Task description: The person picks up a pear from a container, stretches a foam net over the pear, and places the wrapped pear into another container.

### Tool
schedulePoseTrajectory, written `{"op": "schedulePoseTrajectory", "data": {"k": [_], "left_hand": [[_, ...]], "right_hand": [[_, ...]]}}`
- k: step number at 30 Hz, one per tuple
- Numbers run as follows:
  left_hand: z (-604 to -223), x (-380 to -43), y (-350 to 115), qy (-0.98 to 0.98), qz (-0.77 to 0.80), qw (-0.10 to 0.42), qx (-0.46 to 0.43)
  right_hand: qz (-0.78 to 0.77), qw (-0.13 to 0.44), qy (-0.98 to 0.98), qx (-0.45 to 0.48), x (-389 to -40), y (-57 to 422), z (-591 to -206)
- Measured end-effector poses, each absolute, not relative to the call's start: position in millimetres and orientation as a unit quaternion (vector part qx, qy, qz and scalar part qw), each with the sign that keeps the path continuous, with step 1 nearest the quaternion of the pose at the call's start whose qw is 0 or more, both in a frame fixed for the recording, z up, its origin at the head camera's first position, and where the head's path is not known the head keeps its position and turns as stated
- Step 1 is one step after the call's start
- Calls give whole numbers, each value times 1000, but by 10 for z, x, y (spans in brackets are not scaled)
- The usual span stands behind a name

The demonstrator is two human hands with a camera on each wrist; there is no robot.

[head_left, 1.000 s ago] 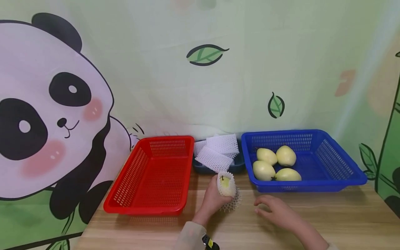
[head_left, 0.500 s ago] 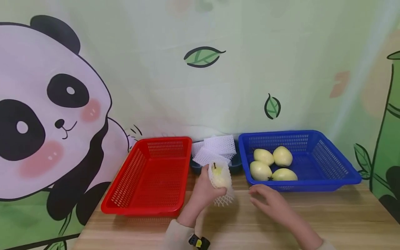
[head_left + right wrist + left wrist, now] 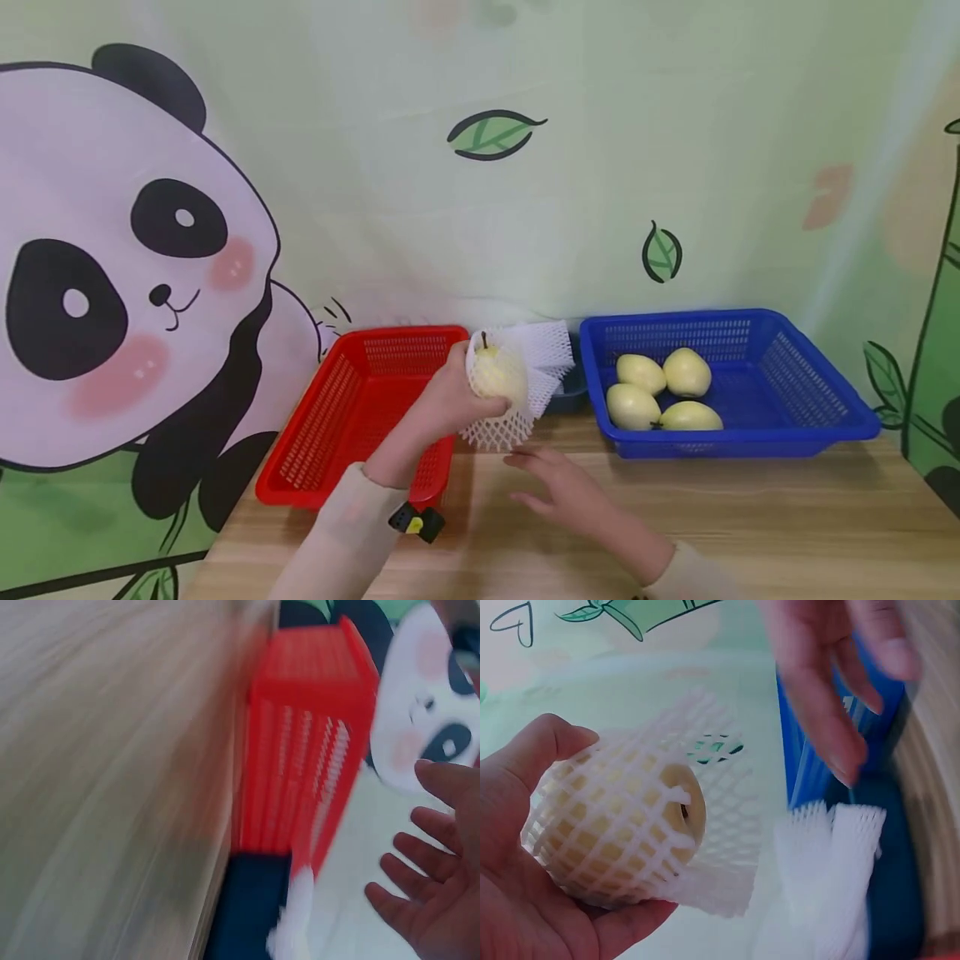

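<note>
In the head view my left hand (image 3: 444,398) grips a pale yellow pear (image 3: 501,377) in a white foam net sleeve (image 3: 497,433), held up near the red basket's right edge. The left wrist view shows thumb and fingers around the netted pear (image 3: 607,825), with the sleeve's loose end (image 3: 727,825) reaching past the fruit. My right hand (image 3: 562,493) is below and to the right of the pear, apart from it, its fingers loosely extended. Nothing is held in the right hand (image 3: 435,859) in the right wrist view.
The red basket (image 3: 352,442) stands left, the blue basket (image 3: 795,400) right with several bare pears (image 3: 687,373) at its left side. Between them, a dark blue tray (image 3: 567,402) bears flat foam net sleeves (image 3: 551,343). All stand on a wooden table (image 3: 712,517) before a panda-printed backdrop.
My left hand has lifted the netted pear and carried it up and left, towards the red basket. My right hand has moved left from near the blue basket.
</note>
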State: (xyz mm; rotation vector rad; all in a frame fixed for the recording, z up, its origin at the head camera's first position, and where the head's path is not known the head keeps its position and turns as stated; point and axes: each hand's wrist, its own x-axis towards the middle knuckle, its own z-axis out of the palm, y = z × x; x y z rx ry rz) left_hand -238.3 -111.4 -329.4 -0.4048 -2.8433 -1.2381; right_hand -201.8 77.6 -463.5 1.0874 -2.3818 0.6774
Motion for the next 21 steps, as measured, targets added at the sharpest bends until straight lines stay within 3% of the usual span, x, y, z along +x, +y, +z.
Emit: {"op": "schedulePoseTrajectory", "data": {"k": [5, 8, 12, 21], "left_hand": [[-3170, -2483, -1227, -918, -374, 12, -133], [-3135, -2555, -1283, -919, -368, 11, -139], [-3095, -2646, -1375, -920, -366, 3, -141], [-3022, -2871, -1681, -918, -381, -21, -114]], "right_hand": [[178, 271, -820, 472, -2090, 371, -4669], [148, 277, -809, 498, -2116, 189, -4671], [136, 259, -811, 506, -2124, 52, -4673], [122, 333, -784, 510, -2176, -43, -4753]]}}
